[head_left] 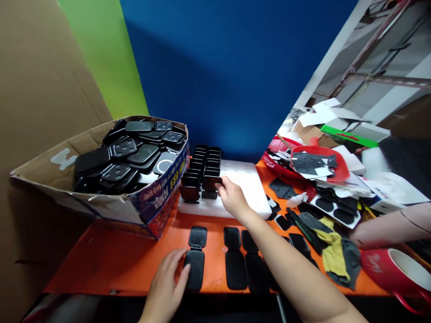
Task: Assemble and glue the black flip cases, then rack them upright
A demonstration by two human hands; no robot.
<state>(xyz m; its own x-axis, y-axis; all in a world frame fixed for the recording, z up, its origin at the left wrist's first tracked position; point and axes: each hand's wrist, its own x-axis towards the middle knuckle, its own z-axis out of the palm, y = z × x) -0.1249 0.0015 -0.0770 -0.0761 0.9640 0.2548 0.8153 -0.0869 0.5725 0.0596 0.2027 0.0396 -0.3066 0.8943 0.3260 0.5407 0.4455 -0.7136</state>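
Note:
With finger and thumb pinched, my right hand (233, 197) grips the edge of a black hinged plate (210, 182) at the front of the white foam block (240, 184). Two rows of similar black plates (191, 172) stand upright in that block. Lower down, my left hand (167, 280) rests by the table's front edge, fingers apart, its tips at the left side of an unfolded black hinged plate (195, 267). More unfolded black plates (235, 262) lie side by side to the right; my right forearm partly covers some of them.
A cardboard box (144, 208) heaped with black hinged plates (134, 152) stands at left on the orange table (114, 264). A blue panel (215, 80) rises behind. At right are red baskets (340, 166) of scraps, a grey-yellow glove (336, 255) and a red mug (380, 269).

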